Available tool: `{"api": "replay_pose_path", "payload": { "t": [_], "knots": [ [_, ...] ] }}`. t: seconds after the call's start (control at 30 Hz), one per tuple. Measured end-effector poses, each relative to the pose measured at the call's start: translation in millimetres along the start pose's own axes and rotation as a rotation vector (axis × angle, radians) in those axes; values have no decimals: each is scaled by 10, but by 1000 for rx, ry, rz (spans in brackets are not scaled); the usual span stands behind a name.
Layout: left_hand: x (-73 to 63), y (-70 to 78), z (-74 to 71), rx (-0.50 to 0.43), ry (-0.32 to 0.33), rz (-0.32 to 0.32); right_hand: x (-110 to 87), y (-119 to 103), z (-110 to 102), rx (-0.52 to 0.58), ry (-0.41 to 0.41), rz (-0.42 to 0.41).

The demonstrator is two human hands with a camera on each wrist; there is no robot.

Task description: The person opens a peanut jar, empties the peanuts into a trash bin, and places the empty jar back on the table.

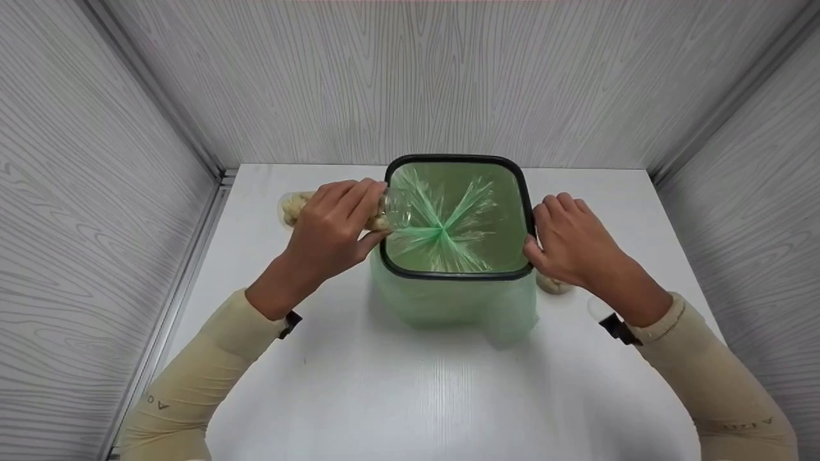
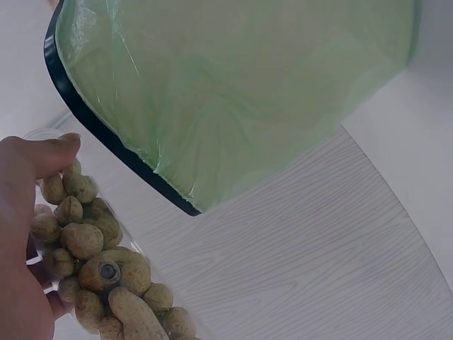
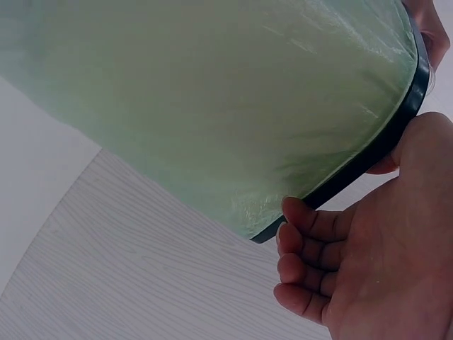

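My left hand point(image 1: 333, 221) grips a clear plastic jar point(image 1: 398, 208) lying on its side, its open-looking end at the left rim of a bin. Peanuts in their shells point(image 2: 85, 241) fill much of the jar in the left wrist view. A black square rim point(image 1: 458, 276) tops the bin, which is lined with a green plastic bag point(image 1: 474, 246). Gathered folds of the bag meet in a knot-like point inside the opening. On the right side, my right hand point(image 1: 570, 240) holds the rim between thumb and curled fingers point(image 3: 311, 248).
Beneath my right wrist, a roundish tan thing point(image 1: 554, 285) shows partly, with a clear round piece point(image 1: 599, 308) near it. Bin and jar are on or over a white table point(image 1: 384, 397). Pale wood-grain panels point(image 1: 410, 77) stand behind and at both sides.
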State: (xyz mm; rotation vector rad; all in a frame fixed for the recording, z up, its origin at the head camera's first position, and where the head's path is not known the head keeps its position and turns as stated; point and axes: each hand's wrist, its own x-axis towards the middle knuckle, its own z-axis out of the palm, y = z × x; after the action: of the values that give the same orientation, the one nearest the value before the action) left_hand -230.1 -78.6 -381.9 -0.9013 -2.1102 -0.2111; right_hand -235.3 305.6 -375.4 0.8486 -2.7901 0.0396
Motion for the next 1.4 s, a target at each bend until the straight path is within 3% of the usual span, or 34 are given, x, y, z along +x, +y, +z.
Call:
{"api": "replay_pose_path", "payload": {
  "t": [0.2,0.57,0.93,1.4],
  "knots": [
    [21,-9,44,17,13,5,1,-6,-7,-5,-15,7],
    [84,-36,128,12,104,-16,-2,-11,-17,-9,-2,3],
    [68,-51,205,-17,71,-44,-9,-19,-12,-10,-23,14],
    [54,-96,291,17,147,1,-9,-24,-19,-9,-35,21]
  ]
}}
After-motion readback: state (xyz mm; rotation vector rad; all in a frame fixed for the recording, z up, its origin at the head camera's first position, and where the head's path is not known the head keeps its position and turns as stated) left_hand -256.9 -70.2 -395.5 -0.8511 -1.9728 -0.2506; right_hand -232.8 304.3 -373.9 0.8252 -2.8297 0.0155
